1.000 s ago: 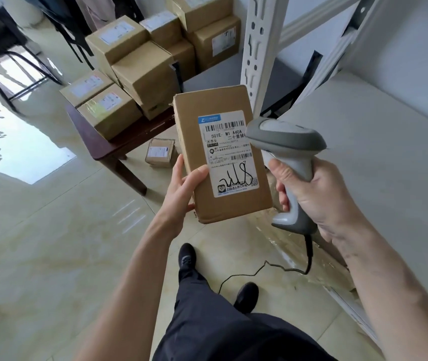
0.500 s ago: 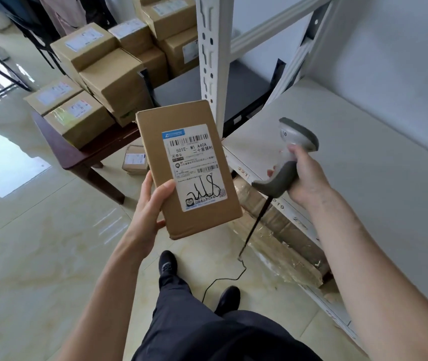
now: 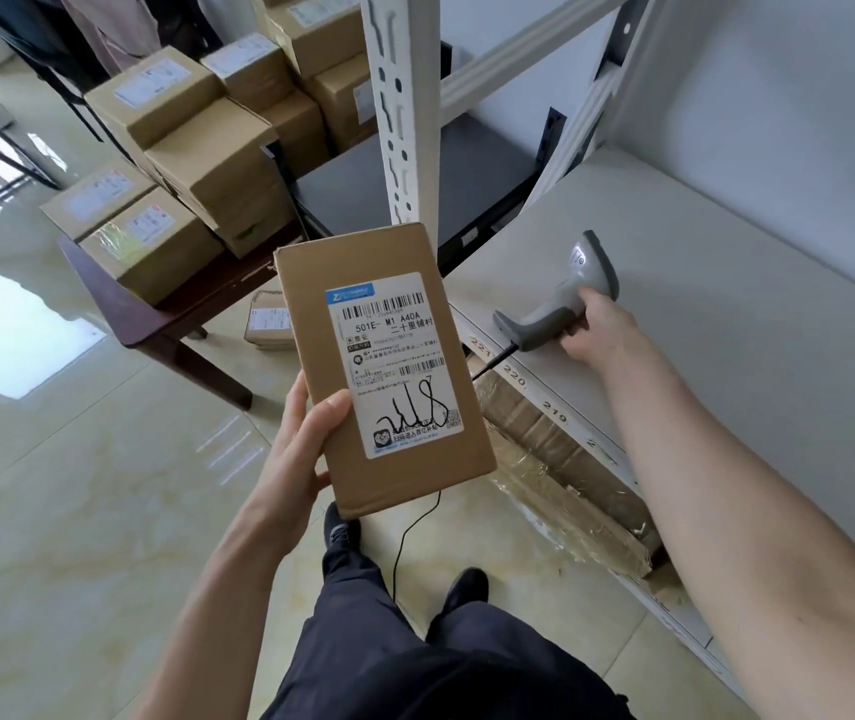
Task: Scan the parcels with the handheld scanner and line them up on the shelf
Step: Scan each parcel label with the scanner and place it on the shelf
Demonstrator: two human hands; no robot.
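My left hand (image 3: 294,454) grips a flat brown cardboard parcel (image 3: 311,314) by its lower left edge, its white barcode label facing me, held in the air in front of the shelf. My right hand (image 3: 594,327) is closed around the handle of the grey handheld scanner (image 3: 565,298), which lies on its side on the pale shelf board (image 3: 726,314) near the front edge. The scanner's black cable (image 3: 404,543) hangs down to the floor behind the parcel.
A dark wooden table (image 3: 118,309) at the left carries several stacked brown parcels (image 3: 207,163). A small parcel (image 3: 268,320) lies on the floor under it. A white slotted shelf post (image 3: 399,106) stands behind the held parcel. Wrapped cartons (image 3: 560,470) sit on the shelf level below.
My right hand has carried the scanner away from the parcel's label to the right and laid it down on the shelf board. The parcel stays in my left hand.
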